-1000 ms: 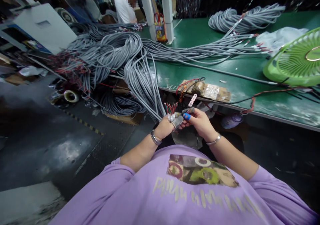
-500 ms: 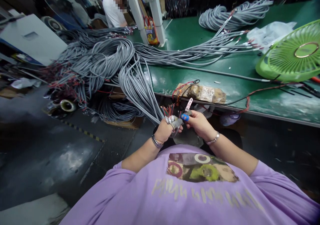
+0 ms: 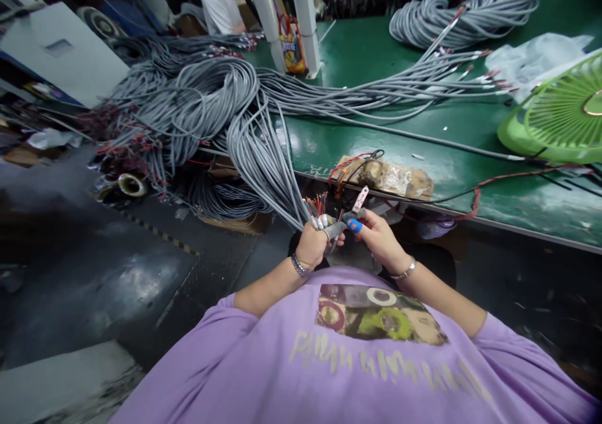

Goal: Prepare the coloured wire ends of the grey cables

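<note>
A thick bundle of grey cables (image 3: 266, 154) hangs over the table edge, its red, green and orange wire ends (image 3: 316, 204) fanning up beside my left hand (image 3: 316, 241). My left hand is closed around the cable ends, with grey coverings on its fingers. Close on its right, my right hand (image 3: 376, 239) is pinched, blue tape on one digit, at the tip of the wires; what exactly it pinches is too small to tell. A small pale tag or tool with dots (image 3: 360, 199) sticks up just above my right fingers.
On the green table (image 3: 357, 138) lie more grey cables (image 3: 207, 98), a coil (image 3: 465, 22), a taped block (image 3: 395, 178), a plastic bag (image 3: 540, 60) and a green fan (image 3: 564, 110). White posts (image 3: 308, 29) stand behind. A person in white (image 3: 219, 4) is at the back left.
The view has shifted, so the table items sit higher and the right-hand ones farther right. Both hands stay close together at the wires, with slight finger movement.
</note>
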Available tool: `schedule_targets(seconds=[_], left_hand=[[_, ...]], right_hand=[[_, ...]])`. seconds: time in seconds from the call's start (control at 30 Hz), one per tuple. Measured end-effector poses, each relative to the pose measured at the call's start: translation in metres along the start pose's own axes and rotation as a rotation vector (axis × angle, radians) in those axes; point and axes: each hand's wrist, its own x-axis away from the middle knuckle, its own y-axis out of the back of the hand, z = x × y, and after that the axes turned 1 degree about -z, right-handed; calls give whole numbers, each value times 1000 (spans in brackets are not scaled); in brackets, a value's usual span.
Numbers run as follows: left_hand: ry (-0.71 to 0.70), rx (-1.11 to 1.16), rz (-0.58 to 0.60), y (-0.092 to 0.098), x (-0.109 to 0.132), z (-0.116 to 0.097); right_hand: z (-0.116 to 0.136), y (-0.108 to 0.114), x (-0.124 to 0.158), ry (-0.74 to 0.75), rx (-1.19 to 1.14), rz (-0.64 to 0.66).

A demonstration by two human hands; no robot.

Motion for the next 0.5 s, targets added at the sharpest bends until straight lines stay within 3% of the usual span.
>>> schedule_targets(seconds=[0.17, 0.5], left_hand=[[18, -55, 84, -1, -1, 1], [-48, -85, 35, 1, -5, 7]], right_hand=[[-3, -3, -6, -51, -86, 10], [-9, -3, -5, -68, -128, -111]])
